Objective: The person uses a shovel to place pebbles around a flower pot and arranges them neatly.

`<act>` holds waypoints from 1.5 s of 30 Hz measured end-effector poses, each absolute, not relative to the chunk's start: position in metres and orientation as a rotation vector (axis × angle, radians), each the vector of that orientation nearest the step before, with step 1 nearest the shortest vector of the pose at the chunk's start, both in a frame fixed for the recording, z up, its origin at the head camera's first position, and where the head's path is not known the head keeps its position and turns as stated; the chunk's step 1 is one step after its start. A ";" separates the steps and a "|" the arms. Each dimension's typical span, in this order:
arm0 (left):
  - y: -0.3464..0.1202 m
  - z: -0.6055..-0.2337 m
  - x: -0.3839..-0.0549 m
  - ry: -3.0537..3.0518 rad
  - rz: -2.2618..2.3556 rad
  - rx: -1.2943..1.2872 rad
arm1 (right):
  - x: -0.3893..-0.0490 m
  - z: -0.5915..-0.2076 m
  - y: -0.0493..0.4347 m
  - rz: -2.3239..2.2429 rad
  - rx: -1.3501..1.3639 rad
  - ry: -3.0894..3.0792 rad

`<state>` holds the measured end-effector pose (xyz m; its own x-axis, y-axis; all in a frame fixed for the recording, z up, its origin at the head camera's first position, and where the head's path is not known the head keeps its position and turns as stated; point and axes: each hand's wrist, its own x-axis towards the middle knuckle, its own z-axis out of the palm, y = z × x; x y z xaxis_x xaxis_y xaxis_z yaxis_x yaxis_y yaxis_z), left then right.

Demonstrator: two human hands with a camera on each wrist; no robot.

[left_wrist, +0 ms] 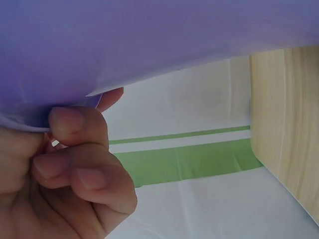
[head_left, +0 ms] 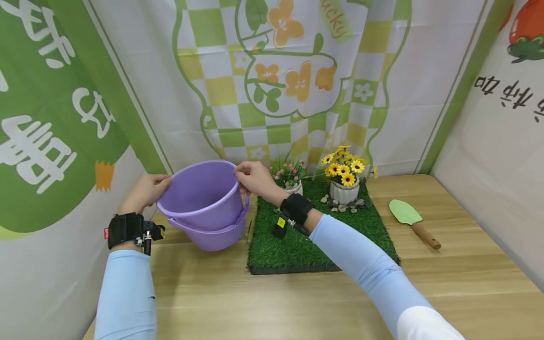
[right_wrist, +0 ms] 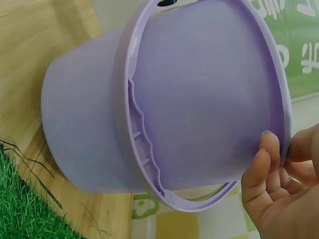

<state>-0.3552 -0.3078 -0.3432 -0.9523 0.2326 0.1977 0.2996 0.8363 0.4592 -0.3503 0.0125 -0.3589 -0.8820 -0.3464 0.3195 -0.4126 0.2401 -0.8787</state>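
Observation:
A purple bucket (head_left: 212, 222) stands at the left of the wooden table, its mouth facing up and toward me. Its handle (right_wrist: 130, 124) hangs down round the side, with a wavy grip part in the right wrist view. My left hand (head_left: 146, 191) pinches the rim at the left; up close, the thumb and curled fingers (left_wrist: 79, 124) meet over the rim's edge. On the opposite side, my right hand (head_left: 259, 181) pinches the rim between thumb and fingers (right_wrist: 259, 169). The bucket's inside shows plain purple wall.
Right of the bucket lies an artificial grass mat (head_left: 297, 257). On it stand a pot of yellow flowers (head_left: 344, 189) ringed by pebbles (head_left: 340, 208) and a pot of pink flowers (head_left: 289, 177). A green trowel (head_left: 405, 212) with a wooden handle lies at the right. Printed curtains (head_left: 148, 28) enclose the table.

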 end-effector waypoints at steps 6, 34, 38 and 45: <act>-0.312 -0.345 -0.363 -2.937 -0.743 -0.386 | -0.364 -0.364 0.009 1.766 0.702 -2.477; -0.270 -0.325 -0.315 -2.699 -0.419 -0.154 | -0.349 -0.356 0.066 1.964 0.751 -2.387; -0.231 -0.311 -0.291 -2.519 -0.350 -0.164 | -0.335 -0.358 0.091 1.941 0.716 -2.339; -0.150 -0.320 -0.278 -2.412 -0.317 -0.317 | -0.318 -0.363 0.136 1.731 0.579 -2.357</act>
<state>-0.2779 -0.1497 -0.3201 -0.7426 0.1431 0.6543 0.3071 0.9409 0.1427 -0.3176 0.1364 -0.3632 -0.9123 -0.2125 0.3501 -0.3976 0.2551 -0.8814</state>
